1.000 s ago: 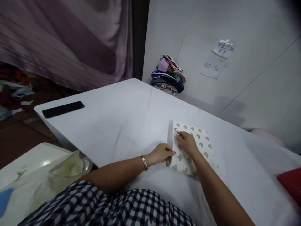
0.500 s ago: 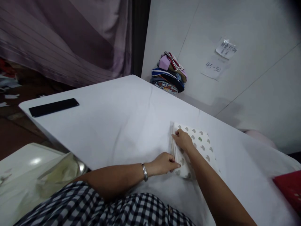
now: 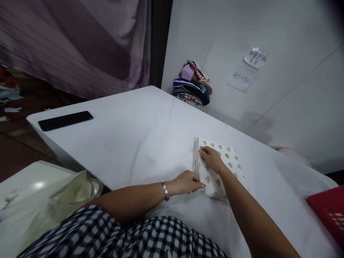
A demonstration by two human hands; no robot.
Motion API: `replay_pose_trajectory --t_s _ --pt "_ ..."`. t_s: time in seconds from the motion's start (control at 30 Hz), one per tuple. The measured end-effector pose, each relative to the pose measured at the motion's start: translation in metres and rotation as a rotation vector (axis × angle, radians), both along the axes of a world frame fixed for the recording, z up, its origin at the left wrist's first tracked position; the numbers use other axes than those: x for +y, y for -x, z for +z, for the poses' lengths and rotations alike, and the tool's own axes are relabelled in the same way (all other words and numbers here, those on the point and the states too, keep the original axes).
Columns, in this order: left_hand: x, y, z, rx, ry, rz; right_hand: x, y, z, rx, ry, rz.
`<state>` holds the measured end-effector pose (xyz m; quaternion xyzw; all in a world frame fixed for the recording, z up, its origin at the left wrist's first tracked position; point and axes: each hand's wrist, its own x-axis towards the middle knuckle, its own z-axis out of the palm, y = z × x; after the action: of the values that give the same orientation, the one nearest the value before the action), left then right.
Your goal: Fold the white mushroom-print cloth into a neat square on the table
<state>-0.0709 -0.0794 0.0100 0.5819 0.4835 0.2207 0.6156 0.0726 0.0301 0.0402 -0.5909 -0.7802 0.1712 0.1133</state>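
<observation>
A folded white cloth (image 3: 215,184) printed with grey mushroom-like shapes and one small green mark lies on the white table. My left hand (image 3: 189,182) pinches its near left corner between thumb and fingers; a silver bracelet circles that wrist. On top of the cloth, close to its left folded edge, rests my right hand (image 3: 211,157) with fingers curled and thumb at the edge. My right forearm hides part of the cloth's right side.
A black phone (image 3: 66,120) lies on the white table (image 3: 120,125) at far left. Folded clothes (image 3: 191,84) are stacked against the wall, which bears paper notes (image 3: 242,79). A red container (image 3: 328,211) stands at right, and a white surface with plastic (image 3: 40,190) at lower left.
My right hand has shifted slightly to the right along the cloth's left edge. My left hand stays at the near corner. The view has turned a little.
</observation>
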Motion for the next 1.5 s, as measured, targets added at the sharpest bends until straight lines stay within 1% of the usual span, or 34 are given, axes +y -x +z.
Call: replay_pose_trajectory --t_s 0.07,0.17,0.27,0.37,0.43,0.5,0.6,0.7,0.8,0.87,0.93,1.03,1.17,1.27,1.4,1.5 --pt "-0.002 0.000 -0.002 -0.013 0.001 0.006 -0.009 -0.008 -0.005 0.035 -0.112 0.065" --pt "-0.003 -0.002 -0.006 0.008 -0.007 0.022 -0.022 -0.015 -0.021 0.000 -0.305 0.160" --pt "-0.004 -0.003 -0.009 0.055 -0.057 0.039 -0.029 -0.015 -0.037 -0.078 -0.364 0.146" --pt "-0.006 -0.004 -0.009 0.078 -0.077 0.048 -0.027 -0.014 -0.042 -0.084 -0.375 0.144" --pt "-0.009 -0.004 -0.009 0.062 -0.052 0.057 -0.025 -0.015 -0.037 -0.054 -0.363 0.155" --pt "-0.013 -0.003 -0.010 0.024 -0.038 0.081 -0.027 -0.018 -0.030 0.006 -0.340 0.198" --pt "-0.018 -0.003 -0.012 0.001 -0.084 0.136 -0.038 -0.023 -0.023 0.058 -0.329 0.255" --pt "-0.020 -0.005 -0.012 0.048 -0.168 0.159 -0.055 -0.026 -0.029 -0.026 -0.330 0.218" --pt "-0.021 -0.006 -0.010 0.095 -0.231 0.137 -0.066 -0.024 -0.040 -0.121 -0.314 0.183" --pt "-0.021 -0.006 -0.010 0.104 -0.242 0.123 -0.068 -0.023 -0.044 -0.149 -0.306 0.179" --pt "-0.020 -0.004 -0.010 0.090 -0.199 0.112 -0.068 -0.022 -0.045 -0.153 -0.301 0.179" --pt "-0.010 -0.001 -0.008 0.043 -0.134 0.134 -0.066 -0.021 -0.043 -0.139 -0.298 0.172" --pt "0.019 0.001 -0.004 0.052 -0.174 0.280 -0.066 -0.022 -0.040 -0.097 -0.269 0.165" --pt "0.042 -0.001 -0.001 0.052 -0.168 0.364 -0.070 -0.024 -0.034 -0.043 -0.241 0.171" --pt "0.062 -0.006 -0.002 0.127 -0.187 0.380 -0.088 -0.024 -0.029 -0.027 -0.275 0.215" --pt "0.070 -0.007 -0.005 0.240 -0.211 0.360 -0.105 -0.019 -0.035 -0.066 -0.317 0.270"
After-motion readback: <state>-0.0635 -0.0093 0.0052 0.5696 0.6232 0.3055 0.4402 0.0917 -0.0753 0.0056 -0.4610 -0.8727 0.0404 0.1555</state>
